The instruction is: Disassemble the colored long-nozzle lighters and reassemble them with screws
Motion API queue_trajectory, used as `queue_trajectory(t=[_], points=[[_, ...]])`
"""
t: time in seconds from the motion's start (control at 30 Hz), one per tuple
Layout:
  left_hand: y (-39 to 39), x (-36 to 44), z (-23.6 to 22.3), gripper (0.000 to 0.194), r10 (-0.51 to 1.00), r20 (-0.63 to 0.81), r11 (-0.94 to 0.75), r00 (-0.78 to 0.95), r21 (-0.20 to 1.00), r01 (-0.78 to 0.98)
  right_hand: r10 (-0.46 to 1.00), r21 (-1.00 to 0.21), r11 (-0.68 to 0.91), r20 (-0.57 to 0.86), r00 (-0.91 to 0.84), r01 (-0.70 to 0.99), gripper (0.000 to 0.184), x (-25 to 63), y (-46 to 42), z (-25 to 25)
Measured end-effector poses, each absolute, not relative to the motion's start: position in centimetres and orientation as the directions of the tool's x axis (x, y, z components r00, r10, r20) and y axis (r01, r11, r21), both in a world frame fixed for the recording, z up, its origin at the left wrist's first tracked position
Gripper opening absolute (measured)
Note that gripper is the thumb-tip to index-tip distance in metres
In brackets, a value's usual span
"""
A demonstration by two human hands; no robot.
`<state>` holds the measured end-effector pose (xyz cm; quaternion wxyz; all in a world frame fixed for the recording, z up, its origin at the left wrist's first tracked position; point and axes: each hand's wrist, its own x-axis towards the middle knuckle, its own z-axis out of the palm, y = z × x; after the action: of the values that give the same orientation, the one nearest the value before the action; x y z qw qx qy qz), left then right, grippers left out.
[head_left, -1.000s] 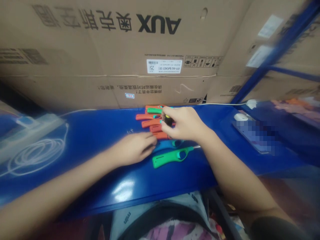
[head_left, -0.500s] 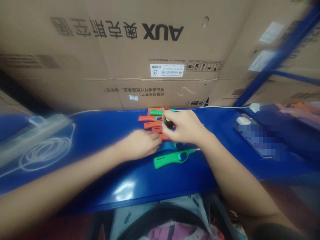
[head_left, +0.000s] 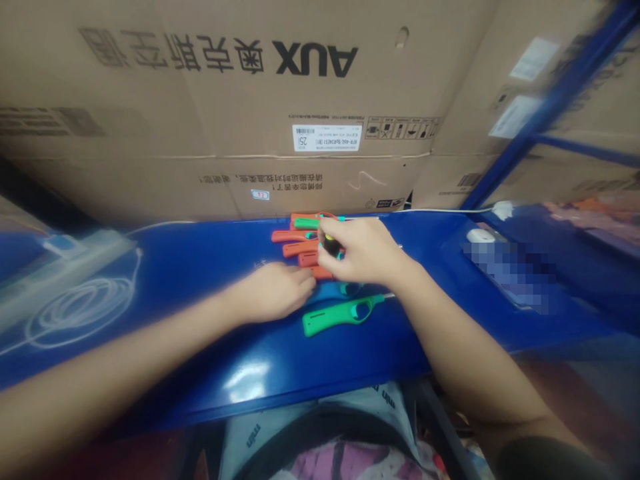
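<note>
A glossy blue surface [head_left: 200,373] spreads beneath the near green lighter [head_left: 333,317], with one pale power strip [head_left: 100,250] and one coil of white cable [head_left: 80,307] well to that lighter's left; cardboard boxes [head_left: 215,107] printed upside down wall off the space beyond it, and a blue metal post [head_left: 530,120] slants up beyond it to the right. Eight lighters show. Just left of the near green one, the left hand [head_left: 275,293] curls its fingers at the ends of others; whether it grips one, the view cannot tell. Directly beyond the landmark lie one blue lighter [head_left: 327,291], then five red or orange lighters [head_left: 300,249], then a second green lighter [head_left: 306,224] farthest off. Beyond it, slightly right, the right hand [head_left: 363,250] pinches one black piece with a yellow end [head_left: 330,247]. Well right sit one smooth, rounded white object [head_left: 480,235] and one flat, pixelated device [head_left: 505,277]. The near green lighter is bowed, plastic-looking and slotted, with a looped trigger guard and thin metallic stem.
</note>
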<state>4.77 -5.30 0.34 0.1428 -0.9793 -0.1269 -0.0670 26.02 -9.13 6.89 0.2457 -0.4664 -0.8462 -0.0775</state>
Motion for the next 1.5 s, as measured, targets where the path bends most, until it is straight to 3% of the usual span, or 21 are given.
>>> queue_trajectory(t=[0.2,0.47,0.67,0.83,0.97,1.17,1.4,1.5], points=[[-5.2,5.1,0.1,0.033,0.224,0.181,-0.919,0.958,-0.289,0.270,0.760,-0.108,0.549,0.476,-0.442,0.829,0.013,26.1,-9.2,7.0],[-5.7,5.1,1.5,0.038,0.444,0.197,-0.869,0.874,-0.142,0.473,0.764,-0.109,0.537,0.484,-0.428,0.836,0.015,26.2,-9.1,6.9],[-6.0,5.4,1.0,0.036,0.517,0.109,-0.843,0.849,-0.107,0.527,0.751,-0.105,0.549,0.497,-0.434,0.829,0.015,26.2,-9.1,6.9],[-6.2,5.8,1.2,0.036,0.652,0.074,-0.756,0.755,-0.007,0.654,0.764,-0.099,0.531,0.485,-0.425,0.841,0.018,26.2,-9.1,6.8],[-6.2,5.9,1.5,0.039,0.703,-0.036,-0.709,0.710,0.041,0.704,0.760,-0.078,0.526,0.490,-0.427,0.847,0.019,26.3,-9.0,6.7],[-6.6,5.7,2.3,0.039,0.671,-0.058,-0.738,0.739,0.044,0.673,0.750,-0.067,0.531,0.501,-0.432,0.844,0.017,26.3,-9.0,6.6],[-6.5,4.7,2.9,0.015,0.459,-0.043,-0.888,0.887,-0.022,0.459,0.741,-0.078,0.547,0.509,-0.439,0.833,0.016,26.3,-8.9,6.5],[-6.3,4.8,2.2,0.016,0.388,-0.027,-0.919,0.921,-0.088,0.385,0.733,-0.071,0.555,0.513,-0.447,0.829,0.016,26.4,-8.9,6.5]])
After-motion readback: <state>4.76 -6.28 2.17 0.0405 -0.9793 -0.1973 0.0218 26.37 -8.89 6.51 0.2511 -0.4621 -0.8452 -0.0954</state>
